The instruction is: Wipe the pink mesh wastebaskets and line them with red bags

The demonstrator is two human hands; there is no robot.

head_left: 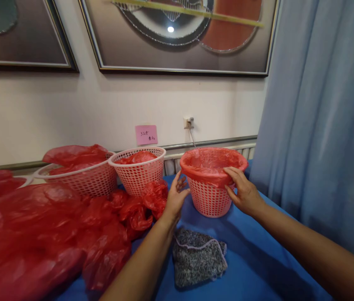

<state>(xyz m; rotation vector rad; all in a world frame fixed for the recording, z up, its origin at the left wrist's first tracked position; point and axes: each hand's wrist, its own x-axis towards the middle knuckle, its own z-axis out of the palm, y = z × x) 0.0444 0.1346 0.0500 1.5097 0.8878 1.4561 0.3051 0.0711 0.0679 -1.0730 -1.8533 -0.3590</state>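
Note:
A pink plastic mesh basket (210,198) stands upright on the blue tablecloth (252,255). A red plastic bag (211,163) lines it, folded over the rim. My right hand (242,190) rests on the basket's right side, fingers curled over the folded bag edge at the rim. My left hand (176,196) sits at the basket's left side, fingers spread and touching or nearly touching the mesh wall. A grey speckled cloth (197,257) lies on the table between my forearms.
A second pink basket (139,169) holding a red bag stands left of centre, a wider basket (83,175) beside it. Crumpled red bags (54,234) cover the table's left. Blue curtain (321,104) hangs right. A pink note (146,134) and a socket (188,122) are on the wall.

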